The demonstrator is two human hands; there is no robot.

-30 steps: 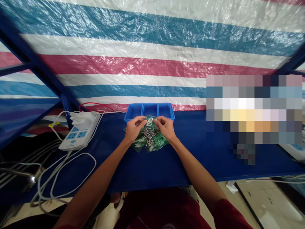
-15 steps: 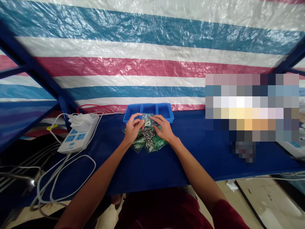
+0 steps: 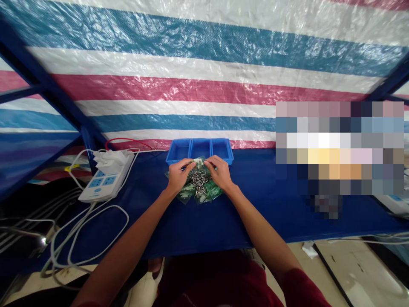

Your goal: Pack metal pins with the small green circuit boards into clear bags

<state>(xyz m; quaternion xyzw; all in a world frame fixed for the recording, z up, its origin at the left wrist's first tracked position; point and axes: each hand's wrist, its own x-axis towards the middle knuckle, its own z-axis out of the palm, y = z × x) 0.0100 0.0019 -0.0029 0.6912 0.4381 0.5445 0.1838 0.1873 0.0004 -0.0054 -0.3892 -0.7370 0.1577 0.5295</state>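
Note:
My left hand (image 3: 178, 175) and my right hand (image 3: 220, 174) are closed in pinches on the two sides of a small clear plastic bag (image 3: 199, 161) with pale pieces inside. Right below the fingers lies a heap of loose metal screws (image 3: 199, 181). It rests on several small plastic bags (image 3: 188, 193), some holding pale parts and one on the right with bright green parts (image 3: 212, 190). Just beyond my hands stands a blue tray (image 3: 200, 146) of three compartments. The fingertips partly cover the edges of the held bag.
A white power strip (image 3: 105, 181) with plugs and looped white cables (image 3: 123, 213) takes up the left side of the blue table (image 3: 268, 204). Striped plastic sheeting (image 3: 204, 87) hangs behind, between blue frame posts. A blurred-out area covers the right.
My fingers have closed in on the clear bag, and it sits slightly lower and nearer to me. Both hands have moved down a little. The screws and other bags stay in place.

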